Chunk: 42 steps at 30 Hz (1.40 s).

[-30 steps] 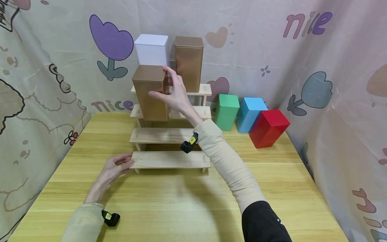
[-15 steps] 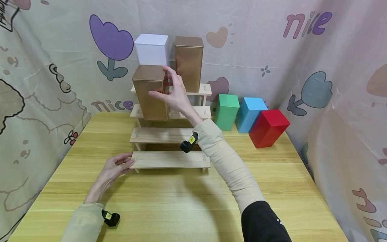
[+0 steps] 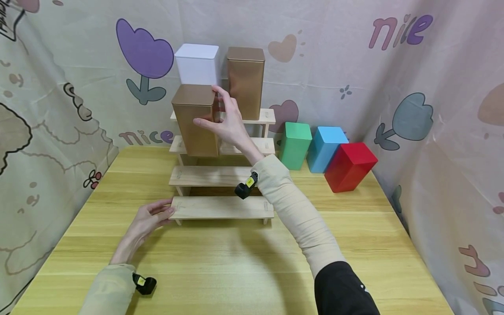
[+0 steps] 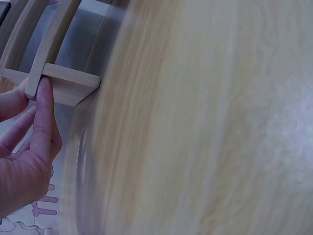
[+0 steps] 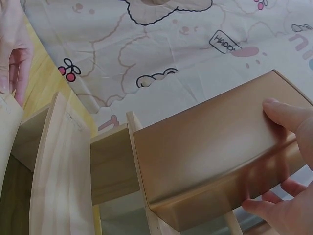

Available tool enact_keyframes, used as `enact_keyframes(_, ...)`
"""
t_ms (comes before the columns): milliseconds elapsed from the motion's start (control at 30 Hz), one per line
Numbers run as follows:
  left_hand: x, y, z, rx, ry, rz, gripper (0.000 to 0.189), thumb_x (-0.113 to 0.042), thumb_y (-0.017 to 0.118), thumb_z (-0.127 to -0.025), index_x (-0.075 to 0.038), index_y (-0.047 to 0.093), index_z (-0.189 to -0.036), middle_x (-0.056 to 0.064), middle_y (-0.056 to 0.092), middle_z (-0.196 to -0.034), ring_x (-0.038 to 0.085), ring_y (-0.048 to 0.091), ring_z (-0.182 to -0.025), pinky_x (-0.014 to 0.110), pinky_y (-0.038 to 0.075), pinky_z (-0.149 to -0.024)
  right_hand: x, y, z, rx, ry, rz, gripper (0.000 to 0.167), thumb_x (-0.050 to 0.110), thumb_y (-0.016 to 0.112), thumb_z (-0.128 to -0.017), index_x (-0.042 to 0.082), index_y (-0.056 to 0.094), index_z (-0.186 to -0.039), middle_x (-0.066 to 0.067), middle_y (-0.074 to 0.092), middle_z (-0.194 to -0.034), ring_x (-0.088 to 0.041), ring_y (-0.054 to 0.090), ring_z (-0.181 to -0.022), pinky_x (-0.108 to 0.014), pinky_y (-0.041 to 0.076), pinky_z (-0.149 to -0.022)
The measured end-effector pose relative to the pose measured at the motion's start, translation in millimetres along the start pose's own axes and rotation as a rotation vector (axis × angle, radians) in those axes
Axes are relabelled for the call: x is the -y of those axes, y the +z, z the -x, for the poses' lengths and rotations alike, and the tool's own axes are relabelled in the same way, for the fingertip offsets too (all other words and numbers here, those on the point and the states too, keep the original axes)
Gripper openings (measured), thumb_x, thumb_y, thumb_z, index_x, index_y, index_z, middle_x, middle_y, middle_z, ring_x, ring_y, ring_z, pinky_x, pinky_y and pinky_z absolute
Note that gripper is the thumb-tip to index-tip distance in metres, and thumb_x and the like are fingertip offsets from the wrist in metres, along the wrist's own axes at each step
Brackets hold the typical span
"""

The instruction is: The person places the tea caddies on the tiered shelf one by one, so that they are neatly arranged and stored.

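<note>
A four-step wooden display shelf (image 3: 222,208) stands on the table. My left hand (image 3: 146,220) pinches the left end of its lowest board; in the left wrist view the thumb and fingers (image 4: 43,115) close on the board's corner. On the left of the third step stands a tall bronze tin (image 3: 194,127). My right hand (image 3: 230,120) holds this tin near its right edge. In the right wrist view the thumb presses one face of the tin (image 5: 210,142), and the fingertips (image 5: 254,204) meet the adjoining side. The tin's back is hidden.
A white box (image 3: 198,65) and another bronze tin (image 3: 247,87) stand on the top step. To the shelf's right, green (image 3: 295,146), blue (image 3: 324,148) and red (image 3: 350,168) blocks stand on the wooden table (image 3: 220,271). A patterned cloth (image 3: 327,74) hangs behind.
</note>
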State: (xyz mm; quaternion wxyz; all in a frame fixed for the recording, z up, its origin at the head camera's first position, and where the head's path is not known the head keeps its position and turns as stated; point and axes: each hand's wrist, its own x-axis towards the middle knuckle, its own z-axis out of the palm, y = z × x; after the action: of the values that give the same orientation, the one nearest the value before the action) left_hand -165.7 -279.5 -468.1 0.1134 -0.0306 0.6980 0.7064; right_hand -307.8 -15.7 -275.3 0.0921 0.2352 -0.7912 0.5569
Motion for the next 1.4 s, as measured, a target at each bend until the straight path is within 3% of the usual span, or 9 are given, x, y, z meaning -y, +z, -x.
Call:
enact_keyframes(833, 1.1, -0.2, -1.3, -0.002, -0.017, -0.012, 0.067, -0.003, 0.062, -0.099, 0.018, 0.025, -0.15, -0.012, 0.068, -0.098, 0.002, 0.068, -0.09, 0.02, 0.064, -0.086, -1, 1, -0.5, 0.004, -0.002, -0.029, 0.093, 0.027, 0.088, -0.078, 0.029, 0.034, -0.154, -0.007, 0.041, -0.145, -0.018, 0.049, -0.125, -0.026, 0.063, -0.089)
enact_keyframes(933, 1.2, -0.3, -1.1, -0.002, -0.016, -0.01, 0.067, -0.004, 0.062, -0.099, 0.018, 0.025, -0.15, -0.012, 0.068, -0.098, 0.002, 0.068, -0.091, 0.02, 0.064, -0.086, -1, -1, 1.6, 0.009, -0.003, -0.019, 0.093, 0.029, 0.088, -0.079, 0.031, 0.033, -0.154, -0.006, 0.041, -0.147, -0.017, 0.049, -0.127, -0.028, 0.062, -0.095)
enact_keyframes(1133, 0.9, -0.4, -0.8, -0.003, -0.014, -0.027, 0.066, -0.004, 0.062, -0.099, 0.018, 0.026, -0.149, -0.012, 0.068, -0.099, 0.002, 0.069, -0.091, 0.02, 0.064, -0.087, -2, -13, 13.0, 0.029, -0.032, -0.005, 0.093, 0.03, 0.086, -0.08, 0.033, 0.03, -0.155, -0.009, 0.037, -0.153, -0.027, 0.045, -0.136, -0.045, 0.054, -0.11)
enact_keyframes(1400, -0.2, -0.9, -0.2, 0.001, -0.011, -0.047, 0.066, -0.005, 0.063, -0.099, 0.018, 0.026, -0.149, -0.014, 0.068, -0.099, 0.002, 0.068, -0.091, 0.02, 0.064, -0.087, -17, -51, 45.9, 0.002, -0.07, -0.121, 0.089, 0.018, 0.085, -0.082, 0.022, 0.034, -0.155, -0.012, 0.039, -0.152, -0.031, 0.043, -0.138, -0.048, 0.05, -0.115)
